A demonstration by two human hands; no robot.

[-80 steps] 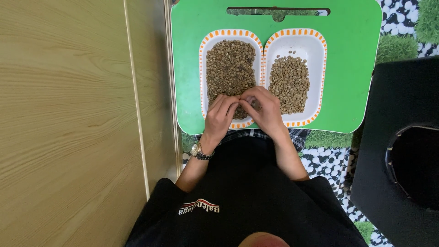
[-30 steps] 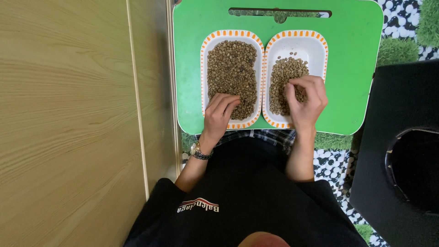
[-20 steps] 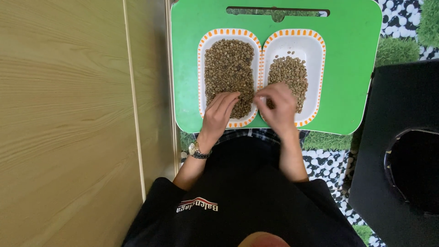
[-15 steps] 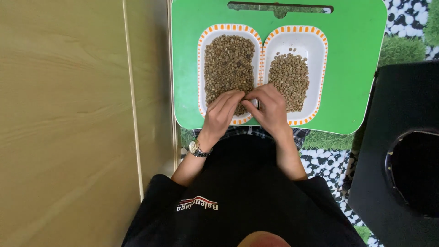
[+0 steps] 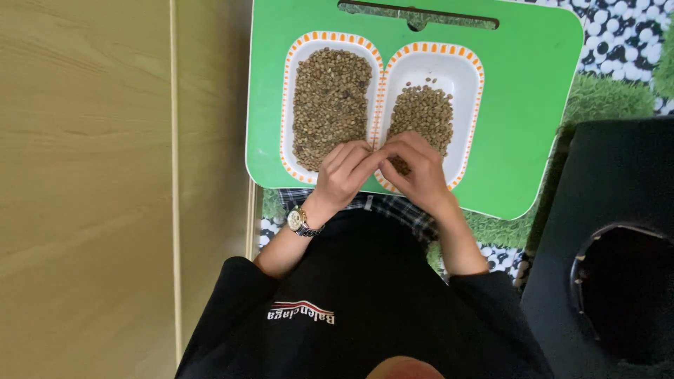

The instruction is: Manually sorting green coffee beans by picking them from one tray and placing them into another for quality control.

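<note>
My left hand (image 5: 342, 177) and right hand (image 5: 420, 170) meet, fingers curled, over the near ends of two bean-filled dishes (image 5: 330, 43) on a green tray (image 5: 526, 105), seemingly picking beans; any grip is hidden.

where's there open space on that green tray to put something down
Bare green tray lies right of the right dish, and a narrower strip left of the left dish. The near edge is crowded: left hand and right hand meet over both dishes' beans.

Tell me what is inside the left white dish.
The left dish holds a dense pile of brownish beans. Its near end is covered by the left hand, so what lies there is unseen.
</note>
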